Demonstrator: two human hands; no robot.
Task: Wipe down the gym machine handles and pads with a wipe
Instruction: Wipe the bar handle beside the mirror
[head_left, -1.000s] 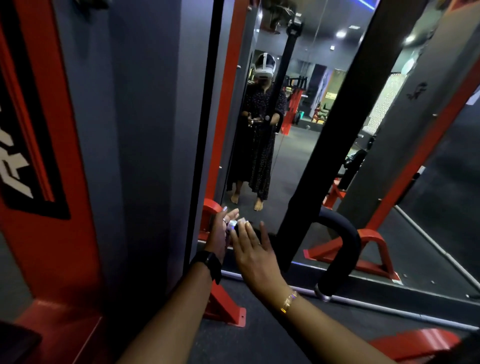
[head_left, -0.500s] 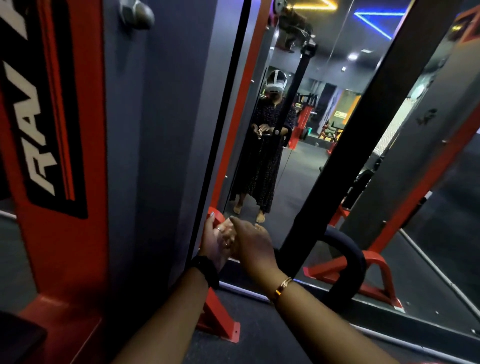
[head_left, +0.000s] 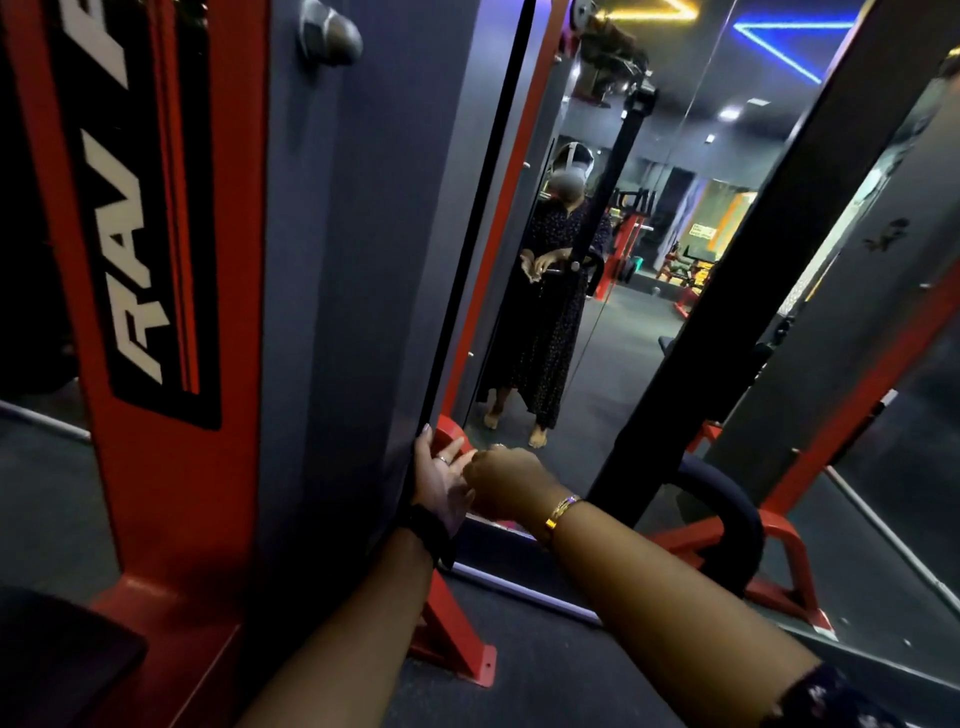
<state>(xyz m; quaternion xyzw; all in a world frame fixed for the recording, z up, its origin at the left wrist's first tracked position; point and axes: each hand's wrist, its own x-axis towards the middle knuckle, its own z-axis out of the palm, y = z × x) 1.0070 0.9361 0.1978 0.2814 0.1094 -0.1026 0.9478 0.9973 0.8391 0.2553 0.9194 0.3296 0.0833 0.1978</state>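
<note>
Hands meet low in the middle of the scene, in front of a wall mirror (head_left: 639, 364): the left hand (head_left: 441, 480) is turned palm-up with its fingers (head_left: 427, 441) loosely spread, and the right hand (head_left: 506, 480) is curled over against it, knuckles up. Whether a wipe sits between them cannot be told, since the right hand covers the spot and nothing white shows; so the right fingers look clenched, but on what I cannot tell. The padded handle (head_left: 727, 514), a dark curved bar, stands just to the right of the hands, near the foot of a black slanted post (head_left: 737, 291). A tall grey and red machine frame (head_left: 332, 312) fills the left side, its edge touching the left fingertips. The step in hand seems to be getting the wipe ready, and no handle or pad is being rubbed yet, so the task looks barely started. To do it well, the wipe would be best opened flat across the right palm, then wrapped around the handle and drawn along its curve, turning to reach the underside. A bunched wipe would likely miss the far side of the foam.
</note>
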